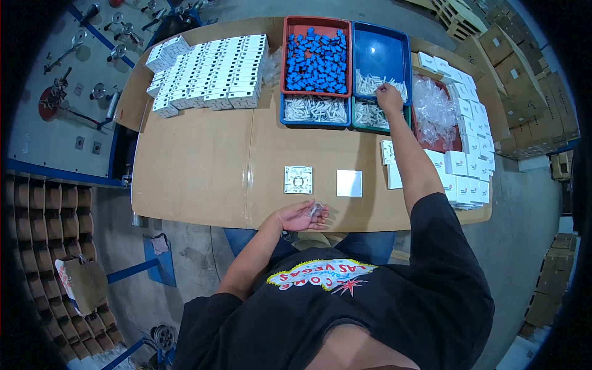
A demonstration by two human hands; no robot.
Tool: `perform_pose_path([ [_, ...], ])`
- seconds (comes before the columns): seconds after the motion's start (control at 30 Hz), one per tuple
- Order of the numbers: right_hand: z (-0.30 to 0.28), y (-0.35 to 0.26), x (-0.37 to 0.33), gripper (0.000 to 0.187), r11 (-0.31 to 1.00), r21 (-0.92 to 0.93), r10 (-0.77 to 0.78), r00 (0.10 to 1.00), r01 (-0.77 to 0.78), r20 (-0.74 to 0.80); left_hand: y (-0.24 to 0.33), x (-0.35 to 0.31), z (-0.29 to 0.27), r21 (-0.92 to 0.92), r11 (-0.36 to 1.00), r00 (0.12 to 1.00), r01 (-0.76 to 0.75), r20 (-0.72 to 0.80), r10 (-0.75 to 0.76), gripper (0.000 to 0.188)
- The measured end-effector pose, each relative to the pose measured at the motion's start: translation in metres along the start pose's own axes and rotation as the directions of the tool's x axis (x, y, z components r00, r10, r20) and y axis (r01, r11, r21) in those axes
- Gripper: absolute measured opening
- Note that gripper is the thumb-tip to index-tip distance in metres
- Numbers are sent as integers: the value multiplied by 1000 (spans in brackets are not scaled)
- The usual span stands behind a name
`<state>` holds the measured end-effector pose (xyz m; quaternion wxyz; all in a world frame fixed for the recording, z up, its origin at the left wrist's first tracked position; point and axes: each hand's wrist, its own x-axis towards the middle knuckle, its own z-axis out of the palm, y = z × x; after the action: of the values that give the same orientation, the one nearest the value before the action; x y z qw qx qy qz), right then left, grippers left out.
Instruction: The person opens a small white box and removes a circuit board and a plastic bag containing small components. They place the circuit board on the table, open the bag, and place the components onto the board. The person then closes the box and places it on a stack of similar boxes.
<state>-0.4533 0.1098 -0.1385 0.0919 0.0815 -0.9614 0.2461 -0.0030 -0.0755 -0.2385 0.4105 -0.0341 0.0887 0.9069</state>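
Note:
My left hand (301, 216) is palm up at the table's near edge, fingers curled around a small clear plastic bag (316, 209). My right hand (388, 97) reaches across to the front of the upper blue tray (382, 46), its fingers closed and pointing down at the loose white plastic pieces (368, 84), which look like wall plugs. What it pinches is too small to make out. Between me and the trays lie a square white plate with cut-outs (298, 180) and, to its right, a plain pale square plate (349, 184).
A red tray (286, 58) holds small blue parts. Below it, a blue tray (317, 127) and a green-edged tray (372, 129) hold white pieces. Clear bags fill another red tray (447, 147). White boxes stand in rows at back left (216, 71) and right (472, 166) on the cardboard-covered table (191, 166).

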Motion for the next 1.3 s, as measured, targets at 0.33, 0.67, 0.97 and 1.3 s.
perform_pose_path([
  [0.33, -18, 1, -95, 18, 872, 483, -45, 995, 83, -90, -1, 0, 0, -89, 995, 998, -33, -63, 28, 62],
  [0.67, -48, -42, -342, 11, 722, 617, -116, 825, -313, 553, 1, 0, 14, -33, 996, 996, -83, -46, 82, 61],
  [0.97, -60, -81, -359, 14, 768, 641, -386, 792, -9, 474, -4, -1, 10, 8, 993, 993, -118, -23, 118, 50],
  [1.3, -61, -93, -357, 11, 769, 637, -378, 764, -55, 522, -9, -3, 1, 3, 985, 984, -173, 47, 173, 48],
])
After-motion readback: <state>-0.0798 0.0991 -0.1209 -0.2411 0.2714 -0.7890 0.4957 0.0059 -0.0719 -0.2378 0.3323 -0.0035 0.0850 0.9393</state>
